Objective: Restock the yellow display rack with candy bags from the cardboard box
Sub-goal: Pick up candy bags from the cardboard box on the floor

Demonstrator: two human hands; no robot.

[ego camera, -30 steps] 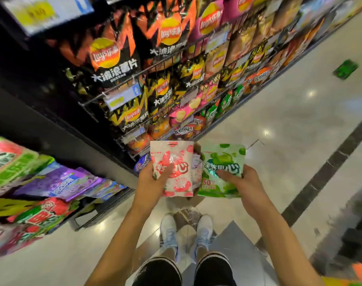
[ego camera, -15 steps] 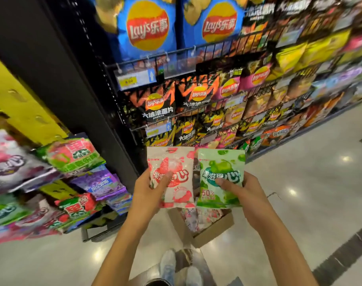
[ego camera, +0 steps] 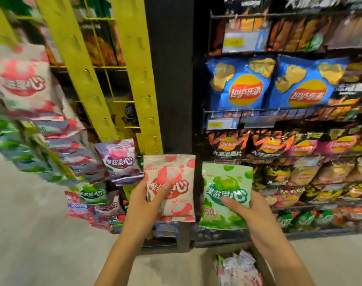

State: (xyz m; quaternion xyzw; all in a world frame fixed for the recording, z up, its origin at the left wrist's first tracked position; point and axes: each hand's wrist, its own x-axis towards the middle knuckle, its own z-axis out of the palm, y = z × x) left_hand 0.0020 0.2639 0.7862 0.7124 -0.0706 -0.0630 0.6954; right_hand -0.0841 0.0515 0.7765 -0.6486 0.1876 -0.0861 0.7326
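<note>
The left grip [ego camera: 147,201] is clenched on a pink candy bag [ego camera: 176,168], thumb laid across the printed front and the fingers hidden behind; the right grip [ego camera: 252,211] grasps a green candy bag [ego camera: 225,182] the same way, by its lower right part. Both bags stand upright with their fronts toward the person, side by side with a thin gap between them; one flavour to each grip probably keeps them sorted, and the faces stay readable so each can be matched to its own row.

They hang in the air in front of the dark post, just right of the yellow display rack [ego camera: 143,79], not yet on it; the rack already carries a purple bag [ego camera: 119,159] near the left grip and a green hanging bag [ego camera: 91,193] lower down, fronts outward, so the held bags are already turned the way the display wants them.

The cardboard box [ego camera: 206,263] sits on the floor [ego camera: 31,234] below the right forearm, open, with more bags inside; it is close enough to reach again without stepping away. To the right, blue crisp bags [ego camera: 239,85] fill a separate wire shelf that the task does not touch.
</note>
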